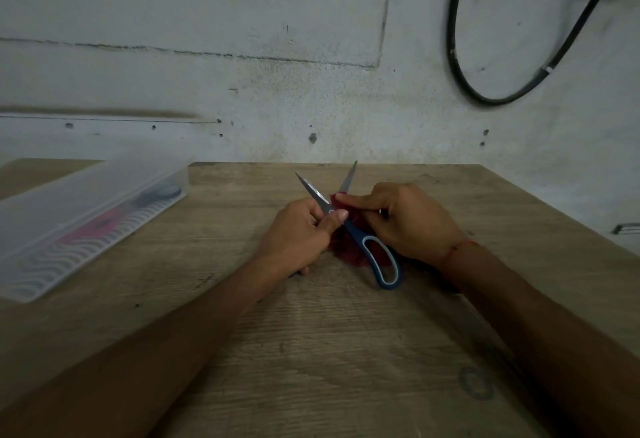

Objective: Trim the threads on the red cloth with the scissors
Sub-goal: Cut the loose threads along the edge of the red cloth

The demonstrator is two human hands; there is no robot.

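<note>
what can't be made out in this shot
Head view:
cloth: mostly under the left hand, right hand and scissors; threads too small and dim
scissors' second handle: hidden by the left hand
box contents: blurred through its cloudy lid
cable: cut off by the top edge

The light was dim and flat, brightest on the grey wall (242, 21) and falling off toward the near edge, where the forearms (156, 351) sank almost to black. Soft shadows pooled on the counter (346, 351) beneath them. The scissors (319, 197) caught a faint gleam on the blades, and the red cloth (343, 251) read as murky maroon. The centre was fairly sharp, while the clear box (69, 222) at left was smeared by blur. Wide-angle distortion splayed the counter's edges and bowed the wall's lines.
</note>
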